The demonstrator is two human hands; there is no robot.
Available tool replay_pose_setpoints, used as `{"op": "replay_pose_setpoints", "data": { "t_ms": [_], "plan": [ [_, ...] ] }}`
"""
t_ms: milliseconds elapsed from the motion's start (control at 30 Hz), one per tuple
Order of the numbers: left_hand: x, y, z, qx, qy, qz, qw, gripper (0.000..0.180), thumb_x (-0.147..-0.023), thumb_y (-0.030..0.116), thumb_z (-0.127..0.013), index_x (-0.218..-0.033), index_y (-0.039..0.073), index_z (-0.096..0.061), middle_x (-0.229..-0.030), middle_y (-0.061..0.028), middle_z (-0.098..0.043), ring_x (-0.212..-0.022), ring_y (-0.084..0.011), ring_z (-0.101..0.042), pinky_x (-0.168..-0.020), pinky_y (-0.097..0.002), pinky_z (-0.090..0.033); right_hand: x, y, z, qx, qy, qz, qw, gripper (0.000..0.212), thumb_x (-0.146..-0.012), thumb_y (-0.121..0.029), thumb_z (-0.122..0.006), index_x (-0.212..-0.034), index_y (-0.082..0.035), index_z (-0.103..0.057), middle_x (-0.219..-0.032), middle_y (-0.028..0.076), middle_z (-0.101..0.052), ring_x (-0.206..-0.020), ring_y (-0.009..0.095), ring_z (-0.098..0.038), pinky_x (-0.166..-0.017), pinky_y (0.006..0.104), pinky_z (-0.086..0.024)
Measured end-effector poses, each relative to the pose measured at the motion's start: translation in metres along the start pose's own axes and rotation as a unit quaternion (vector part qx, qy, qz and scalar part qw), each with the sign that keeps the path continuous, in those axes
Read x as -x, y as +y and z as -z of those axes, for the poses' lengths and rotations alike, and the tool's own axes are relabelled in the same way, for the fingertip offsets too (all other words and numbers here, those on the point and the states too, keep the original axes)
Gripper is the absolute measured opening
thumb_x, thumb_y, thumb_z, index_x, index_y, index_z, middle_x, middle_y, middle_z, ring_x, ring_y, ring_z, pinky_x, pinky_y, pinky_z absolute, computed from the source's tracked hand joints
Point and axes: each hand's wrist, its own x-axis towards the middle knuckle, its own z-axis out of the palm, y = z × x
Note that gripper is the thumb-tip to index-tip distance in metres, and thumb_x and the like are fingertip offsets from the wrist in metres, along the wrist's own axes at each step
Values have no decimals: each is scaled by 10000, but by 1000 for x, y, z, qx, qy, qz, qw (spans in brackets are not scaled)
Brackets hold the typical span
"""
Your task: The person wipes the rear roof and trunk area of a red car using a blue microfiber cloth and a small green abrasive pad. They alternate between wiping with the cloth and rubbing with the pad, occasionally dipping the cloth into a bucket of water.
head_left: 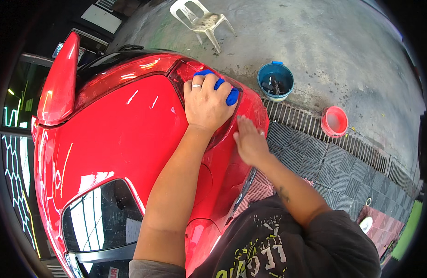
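A blue cloth (232, 96) is bunched under my left hand (205, 99), whose fingers are curled over it. The hand presses it onto the dark red tail light (178, 76) at the corner of a glossy red car (144, 111). A ring shows on one finger. Lower and to the right, my right hand (251, 141) is held against or just off the car's side, below the light; whether it touches the paint I cannot tell. Its fingers are stretched out, slightly blurred, with nothing seen in them.
A red spoiler (60, 83) rises at the left. Beyond the car stand a white plastic chair (206, 21), a blue bucket (261, 76) with dark items in it and a small red bucket (331, 131). A drain grate (306, 119) borders grey floor tiles (336, 167).
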Motion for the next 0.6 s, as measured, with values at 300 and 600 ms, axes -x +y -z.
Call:
{"op": "replay_pose_setpoints", "data": {
  "t_ms": [300, 600],
  "plan": [
    [-1, -1, -3, -2, 4, -1, 1000, 279, -669, 314, -920, -811, 199, -710, -983, -36, -667, -946, -307, -645, -793, -496, -479, -28, 31, 3, -11, -13, 6, 1000, 654, -1168, -359, -414, -1698, 15, -339, -1762, 235, -373, -1643, 383, -351, -1285, 644, -334],
    [-4, 1, -2, -13, 13, -3, 1000, 313, -646, 323, -934, -807, 199, -696, -1000, -33, -676, -954, -311, -650, -790, -493, -480, -93, 98, 39, -81, -6, 51, 995, 509, -1162, -291, -456, -1588, -23, -537, -1687, 177, -510, -1614, 395, -394, -1267, 637, -354]
  ]
}}
